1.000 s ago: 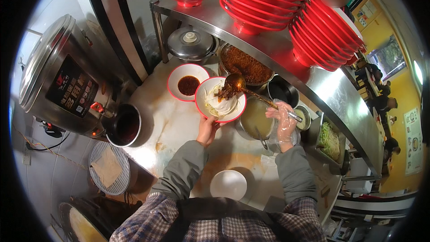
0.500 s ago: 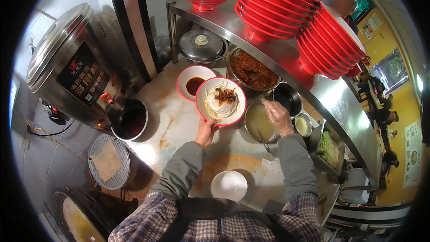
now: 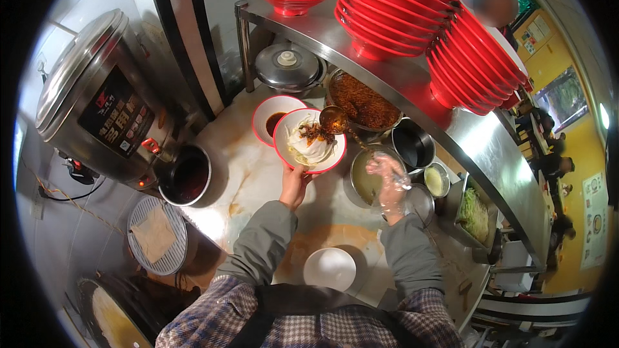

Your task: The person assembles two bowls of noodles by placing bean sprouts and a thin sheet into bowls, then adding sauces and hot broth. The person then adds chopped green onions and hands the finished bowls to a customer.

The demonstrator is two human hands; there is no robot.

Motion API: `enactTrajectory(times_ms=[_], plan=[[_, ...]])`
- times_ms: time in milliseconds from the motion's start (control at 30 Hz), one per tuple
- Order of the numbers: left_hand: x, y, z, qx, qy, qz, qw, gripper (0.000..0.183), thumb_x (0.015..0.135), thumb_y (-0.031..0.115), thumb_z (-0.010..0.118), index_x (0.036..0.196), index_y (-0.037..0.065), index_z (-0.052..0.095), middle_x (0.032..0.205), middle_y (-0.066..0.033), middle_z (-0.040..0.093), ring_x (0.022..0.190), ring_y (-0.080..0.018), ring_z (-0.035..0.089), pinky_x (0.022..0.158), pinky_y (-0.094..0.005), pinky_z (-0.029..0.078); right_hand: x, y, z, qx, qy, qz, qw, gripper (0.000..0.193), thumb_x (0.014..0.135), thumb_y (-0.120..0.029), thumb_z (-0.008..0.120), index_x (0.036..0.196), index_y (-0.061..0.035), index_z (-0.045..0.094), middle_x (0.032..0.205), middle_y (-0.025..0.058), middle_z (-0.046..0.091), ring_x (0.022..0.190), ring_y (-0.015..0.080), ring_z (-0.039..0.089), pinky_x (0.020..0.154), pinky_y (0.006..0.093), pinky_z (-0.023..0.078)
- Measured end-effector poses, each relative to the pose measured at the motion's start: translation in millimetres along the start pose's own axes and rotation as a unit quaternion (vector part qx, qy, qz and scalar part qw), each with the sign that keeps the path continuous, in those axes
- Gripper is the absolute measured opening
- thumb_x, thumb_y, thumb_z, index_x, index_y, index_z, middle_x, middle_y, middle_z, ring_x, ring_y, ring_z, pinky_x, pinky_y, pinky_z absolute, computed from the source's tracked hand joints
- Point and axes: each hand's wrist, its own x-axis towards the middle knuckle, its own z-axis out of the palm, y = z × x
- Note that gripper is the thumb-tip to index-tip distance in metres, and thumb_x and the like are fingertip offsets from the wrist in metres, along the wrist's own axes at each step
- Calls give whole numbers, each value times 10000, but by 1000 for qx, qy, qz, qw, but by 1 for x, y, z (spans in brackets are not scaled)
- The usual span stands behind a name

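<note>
My left hand [image 3: 294, 183], its fingers curled under the rim, holds up a white bowl with a red edge [image 3: 284, 154]. Inside lie pale noodles [image 3: 316, 146] and whitish strands, topped with dark reddish-brown sauce. A ladle [image 3: 334, 120] reaches over the bowl's right side, its bowl coated in oily brown sauce. Its handle runs back into my right hand [image 3: 388, 180], which is closed round it and wears a clear plastic glove. Below that hand stands a pot of pale yellowish liquid [image 3: 365, 179]. Partly behind the held bowl sits another red-edged bowl [image 3: 263, 111] with dark sauce.
A pot of chunky red-brown sauce [image 3: 361, 98] stands under a metal shelf [image 3: 303, 29] stacked with red bowls [image 3: 387, 9]. Nearby are a dark pot [image 3: 413, 143], a tray of shredded greens [image 3: 475, 216] and a white bowl [image 3: 329, 269]. An urn [image 3: 97, 96] is at left.
The sauce-coated ladle has come into view over the noodle bowl. My right hand has shifted left and down, and the held bowl has moved slightly left.
</note>
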Motion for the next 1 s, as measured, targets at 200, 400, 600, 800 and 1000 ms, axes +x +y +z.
enactTrajectory(times_ms=[200,400,600,800,1000], plan=[[6,1,11,20,10,26,999,595,852,-20,454,1400,127,275,1242,-126,561,963,-246,653,766,-364,584,-23,10,10,-95,-36,-108,989,208,986,-96,524,1072,63,627,994,140,690,852,240,700,764,346,591],[12,0,5,24,12,35,999,595,843,-31,453,1391,131,289,1232,-124,570,954,-243,654,766,-374,583,10,5,-3,145,134,140,970,217,973,-132,533,1086,52,559,901,236,665,721,294,700,665,376,603],[9,-2,0,-15,6,31,999,596,834,-48,456,1385,123,308,1222,-123,581,953,-244,654,767,-372,578,47,3,-22,123,166,78,975,237,959,-159,565,1102,30,583,974,204,684,812,252,695,710,357,586],[10,-7,-11,-24,0,25,999,528,828,-51,483,1335,66,397,1193,-102,606,943,-231,656,761,-351,573,56,17,-27,-490,-133,-346,789,272,839,-28,656,1108,-49,679,1030,146,669,861,288,662,731,368,561],[-2,4,-23,-56,-14,23,998,518,823,-61,496,1329,25,420,1227,-108,585,1005,-220,633,812,-354,562,71,40,-23,-531,-115,-321,776,308,831,-63,665,1135,-115,674,956,140,648,844,314,653,698,404,556]])
